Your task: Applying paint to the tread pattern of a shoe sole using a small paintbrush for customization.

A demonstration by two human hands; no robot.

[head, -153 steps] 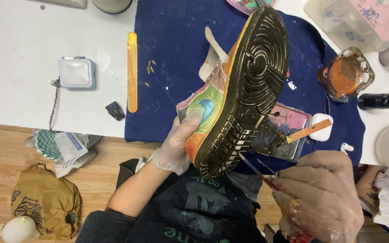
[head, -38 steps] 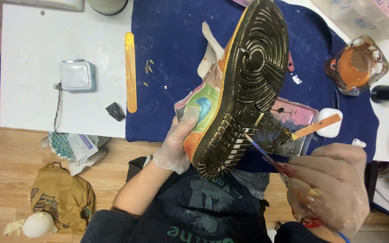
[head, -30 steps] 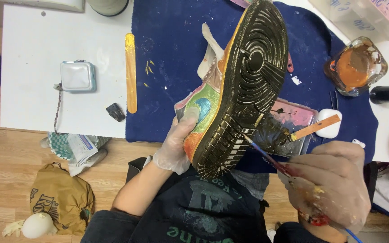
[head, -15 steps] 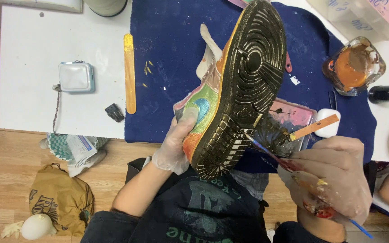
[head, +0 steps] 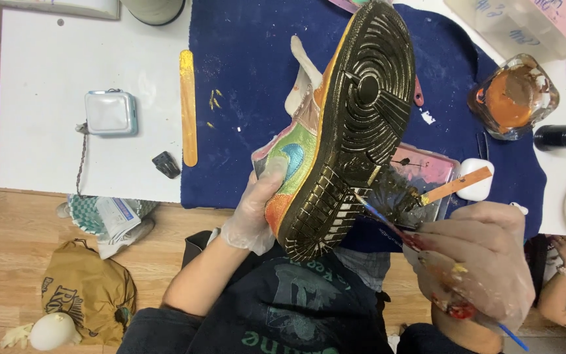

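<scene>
My left hand (head: 255, 206), in a clear glove, grips a multicoloured sneaker (head: 342, 124) by its side, sole turned up toward me. The sole is dark with gold paint over its tread. My right hand (head: 479, 262), gloved and smeared with paint, holds a thin paintbrush (head: 388, 223) whose tip touches the sole's edge near the heel. Just right of the shoe lies a flat palette (head: 420, 187) with dark paint and a wooden stir stick (head: 456, 185) on it.
A dark blue mat (head: 244, 78) covers the white table (head: 47, 131). On it or near it: a long wooden stick (head: 188, 108), a small silvery case (head: 111, 113), a jar of orange liquid (head: 512, 97), a dark bottle (head: 565, 136). Another person's arm (head: 565, 282) shows at right. Bags lie on the floor (head: 14, 236).
The sneaker stays held sole-up. My right hand has shifted slightly up and left, bringing the brush tip along the sole's edge by the palette.
</scene>
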